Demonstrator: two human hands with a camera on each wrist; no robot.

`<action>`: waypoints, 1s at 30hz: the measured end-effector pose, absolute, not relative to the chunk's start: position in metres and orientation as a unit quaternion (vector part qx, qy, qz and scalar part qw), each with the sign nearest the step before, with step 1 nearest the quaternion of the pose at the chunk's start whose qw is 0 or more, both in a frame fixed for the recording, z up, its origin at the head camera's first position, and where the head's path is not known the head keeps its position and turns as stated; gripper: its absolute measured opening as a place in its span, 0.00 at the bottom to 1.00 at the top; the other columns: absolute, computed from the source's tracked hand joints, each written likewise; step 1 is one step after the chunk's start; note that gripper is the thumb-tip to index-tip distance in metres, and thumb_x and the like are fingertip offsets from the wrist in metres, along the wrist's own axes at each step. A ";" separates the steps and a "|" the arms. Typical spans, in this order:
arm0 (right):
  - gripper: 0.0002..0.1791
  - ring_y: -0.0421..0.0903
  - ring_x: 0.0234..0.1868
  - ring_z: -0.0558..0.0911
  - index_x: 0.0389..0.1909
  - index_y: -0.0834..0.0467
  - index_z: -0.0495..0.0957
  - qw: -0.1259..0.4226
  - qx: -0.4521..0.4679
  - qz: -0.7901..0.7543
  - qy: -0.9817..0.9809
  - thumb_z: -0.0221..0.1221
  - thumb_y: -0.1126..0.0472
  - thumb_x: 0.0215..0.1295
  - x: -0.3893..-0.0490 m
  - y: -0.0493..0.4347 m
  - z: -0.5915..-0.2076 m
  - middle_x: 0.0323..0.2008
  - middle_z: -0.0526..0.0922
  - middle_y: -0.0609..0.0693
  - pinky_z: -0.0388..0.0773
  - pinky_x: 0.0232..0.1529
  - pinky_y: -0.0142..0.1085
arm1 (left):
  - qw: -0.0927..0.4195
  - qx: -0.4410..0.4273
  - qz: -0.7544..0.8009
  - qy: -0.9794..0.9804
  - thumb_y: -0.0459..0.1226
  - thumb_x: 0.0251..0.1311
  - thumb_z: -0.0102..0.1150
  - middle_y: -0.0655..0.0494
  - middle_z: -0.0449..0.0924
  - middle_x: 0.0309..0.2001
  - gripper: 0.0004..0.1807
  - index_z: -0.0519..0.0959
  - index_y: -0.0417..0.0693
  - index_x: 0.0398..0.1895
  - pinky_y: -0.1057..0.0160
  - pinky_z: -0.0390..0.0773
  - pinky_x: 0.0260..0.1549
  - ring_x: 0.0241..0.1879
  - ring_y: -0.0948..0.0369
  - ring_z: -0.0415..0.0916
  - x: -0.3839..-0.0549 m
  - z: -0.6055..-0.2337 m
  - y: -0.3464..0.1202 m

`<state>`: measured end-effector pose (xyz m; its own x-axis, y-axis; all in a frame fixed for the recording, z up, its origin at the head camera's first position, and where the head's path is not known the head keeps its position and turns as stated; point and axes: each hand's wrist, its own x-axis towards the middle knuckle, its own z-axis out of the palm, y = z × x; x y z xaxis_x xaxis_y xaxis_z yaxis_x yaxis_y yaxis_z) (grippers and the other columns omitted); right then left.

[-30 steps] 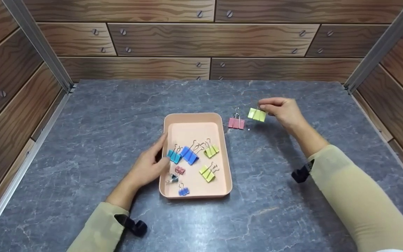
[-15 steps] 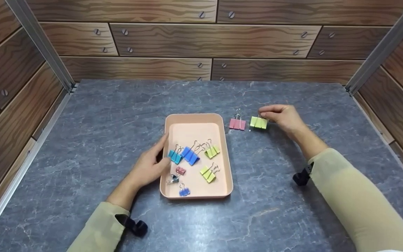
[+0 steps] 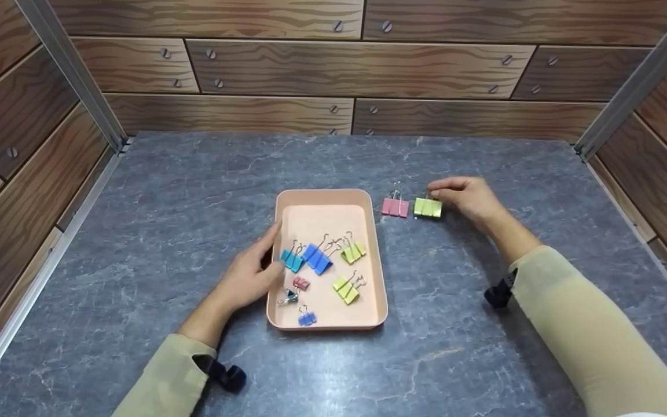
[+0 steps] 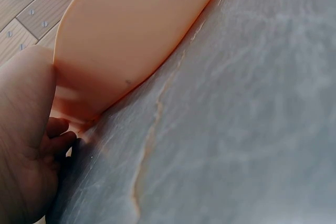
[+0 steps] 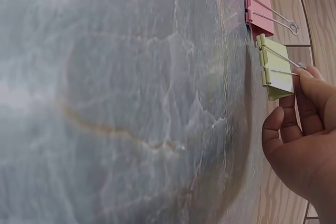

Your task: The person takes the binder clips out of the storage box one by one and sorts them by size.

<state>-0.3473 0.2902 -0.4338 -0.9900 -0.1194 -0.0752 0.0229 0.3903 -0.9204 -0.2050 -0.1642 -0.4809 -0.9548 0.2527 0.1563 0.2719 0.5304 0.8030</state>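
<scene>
My right hand (image 3: pixel 471 201) pinches the wire handles of a yellow-green binder clip (image 3: pixel 428 208) between thumb and fingertips. The right wrist view shows that clip (image 5: pixel 275 69) standing on its spine on the table, handles up. Just left of it stands a pink binder clip (image 3: pixel 395 207), a narrow gap between them. My left hand (image 3: pixel 248 275) grips the left wall of a peach tray (image 3: pixel 323 197), thumb over the rim and fingers outside. Inside the tray lie a teal clip (image 3: pixel 293 260), a large blue clip (image 3: pixel 318 259) and two yellow-green clips (image 3: pixel 346 289).
Smaller clips lie in the tray's near left part: a red one (image 3: pixel 301 283), a dark teal one (image 3: pixel 290 296) and a blue one (image 3: pixel 307 318). Wood-patterned walls (image 3: pixel 275 113) border the grey marbled table (image 3: pixel 206 168) at the back and sides.
My right hand has lowered the yellow-green clip onto the table beside the pink clip. My left hand stays on the tray. The head view has shifted slightly.
</scene>
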 end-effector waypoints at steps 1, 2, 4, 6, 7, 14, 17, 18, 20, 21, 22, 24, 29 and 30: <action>0.19 0.32 0.41 0.83 0.60 0.71 0.83 0.068 -0.030 -0.556 0.828 0.65 0.64 0.73 -0.348 0.290 -0.434 0.41 0.89 0.37 0.83 0.45 0.28 | 0.010 -0.150 -0.462 -0.874 0.40 0.67 0.58 0.43 0.61 0.80 0.45 0.53 0.56 0.87 0.50 0.59 0.78 0.78 0.47 0.61 -0.205 -0.481 -0.164; 0.19 0.32 0.41 0.83 0.60 0.72 0.82 0.072 -0.032 -0.560 0.824 0.64 0.65 0.73 -0.348 0.290 -0.435 0.41 0.89 0.37 0.83 0.45 0.28 | 0.010 -0.151 -0.462 -0.874 0.40 0.67 0.58 0.43 0.61 0.80 0.45 0.54 0.55 0.87 0.50 0.59 0.78 0.78 0.47 0.61 -0.205 -0.481 -0.164; 0.20 0.31 0.41 0.83 0.60 0.74 0.81 0.079 -0.036 -0.568 0.819 0.64 0.66 0.74 -0.349 0.290 -0.435 0.41 0.89 0.38 0.83 0.45 0.28 | 0.012 -0.152 -0.463 -0.873 0.39 0.66 0.58 0.44 0.60 0.80 0.45 0.54 0.55 0.87 0.50 0.59 0.78 0.78 0.47 0.60 -0.205 -0.481 -0.164; 0.20 0.31 0.40 0.83 0.60 0.75 0.81 0.081 -0.038 -0.571 0.816 0.63 0.66 0.74 -0.349 0.290 -0.435 0.40 0.89 0.38 0.83 0.45 0.28 | 0.010 -0.152 -0.464 -0.873 0.39 0.66 0.58 0.45 0.60 0.81 0.45 0.54 0.55 0.87 0.50 0.58 0.78 0.79 0.48 0.60 -0.206 -0.481 -0.164; 0.20 0.31 0.40 0.83 0.60 0.75 0.80 0.081 -0.039 -0.571 0.816 0.64 0.66 0.74 -0.349 0.290 -0.435 0.40 0.89 0.38 0.83 0.45 0.27 | 0.009 -0.152 -0.464 -0.872 0.39 0.67 0.58 0.45 0.60 0.81 0.45 0.54 0.55 0.86 0.51 0.58 0.78 0.79 0.48 0.60 -0.206 -0.480 -0.164; 0.19 0.32 0.39 0.84 0.60 0.74 0.81 0.077 -0.050 -0.575 0.813 0.64 0.66 0.74 -0.349 0.289 -0.437 0.39 0.90 0.38 0.83 0.43 0.27 | 0.009 -0.151 -0.461 -0.874 0.39 0.67 0.58 0.46 0.59 0.81 0.45 0.53 0.56 0.87 0.49 0.57 0.79 0.79 0.47 0.59 -0.205 -0.480 -0.164; 0.18 0.33 0.39 0.86 0.59 0.74 0.81 0.080 -0.053 -0.586 0.804 0.62 0.68 0.74 -0.349 0.288 -0.438 0.39 0.90 0.40 0.85 0.43 0.27 | 0.010 -0.149 -0.460 -0.875 0.39 0.67 0.58 0.45 0.59 0.81 0.46 0.53 0.57 0.87 0.48 0.58 0.78 0.79 0.46 0.60 -0.205 -0.480 -0.164; 0.17 0.33 0.40 0.86 0.59 0.74 0.81 0.080 -0.053 -0.591 0.801 0.62 0.68 0.74 -0.349 0.288 -0.438 0.39 0.90 0.41 0.85 0.43 0.28 | 0.010 -0.149 -0.460 -0.875 0.39 0.67 0.58 0.45 0.60 0.81 0.46 0.53 0.58 0.87 0.48 0.58 0.78 0.79 0.46 0.60 -0.205 -0.481 -0.164; 0.17 0.34 0.41 0.87 0.59 0.75 0.81 0.083 -0.056 -0.598 0.795 0.61 0.69 0.75 -0.349 0.287 -0.439 0.39 0.91 0.42 0.85 0.44 0.28 | 0.010 -0.148 -0.459 -0.876 0.39 0.66 0.58 0.45 0.60 0.81 0.46 0.53 0.58 0.87 0.47 0.58 0.78 0.78 0.46 0.60 -0.206 -0.481 -0.163; 0.18 0.34 0.42 0.88 0.60 0.76 0.80 0.084 -0.057 -0.603 0.791 0.61 0.69 0.75 -0.349 0.287 -0.439 0.40 0.91 0.43 0.86 0.45 0.28 | 0.010 -0.148 -0.457 -0.877 0.39 0.66 0.58 0.44 0.60 0.80 0.46 0.53 0.58 0.87 0.47 0.59 0.78 0.78 0.45 0.60 -0.206 -0.481 -0.163; 0.18 0.34 0.42 0.88 0.60 0.76 0.79 0.085 -0.057 -0.606 0.789 0.61 0.69 0.75 -0.349 0.286 -0.440 0.40 0.91 0.43 0.86 0.45 0.28 | 0.011 -0.148 -0.456 -0.878 0.39 0.66 0.58 0.44 0.61 0.80 0.46 0.53 0.58 0.87 0.47 0.59 0.78 0.78 0.45 0.61 -0.206 -0.481 -0.163; 0.19 0.34 0.44 0.88 0.62 0.77 0.77 0.088 -0.058 -0.610 0.785 0.61 0.69 0.76 -0.349 0.285 -0.440 0.41 0.91 0.43 0.86 0.46 0.29 | 0.012 -0.149 -0.454 -0.878 0.39 0.66 0.58 0.44 0.61 0.80 0.45 0.54 0.57 0.87 0.47 0.59 0.78 0.78 0.45 0.61 -0.206 -0.482 -0.163; 0.22 0.34 0.46 0.87 0.65 0.77 0.75 0.095 -0.057 -0.606 0.787 0.60 0.68 0.76 -0.349 0.284 -0.439 0.45 0.91 0.45 0.86 0.47 0.30 | 0.011 -0.146 -0.450 -0.881 0.40 0.66 0.57 0.43 0.62 0.80 0.45 0.54 0.57 0.87 0.48 0.60 0.78 0.77 0.45 0.62 -0.206 -0.482 -0.164; 0.22 0.34 0.46 0.87 0.66 0.77 0.74 0.096 -0.057 -0.603 0.790 0.60 0.68 0.77 -0.349 0.284 -0.438 0.46 0.91 0.45 0.86 0.47 0.30 | 0.010 -0.145 -0.450 -0.881 0.40 0.66 0.57 0.43 0.62 0.80 0.45 0.54 0.57 0.87 0.48 0.60 0.78 0.77 0.45 0.62 -0.206 -0.481 -0.164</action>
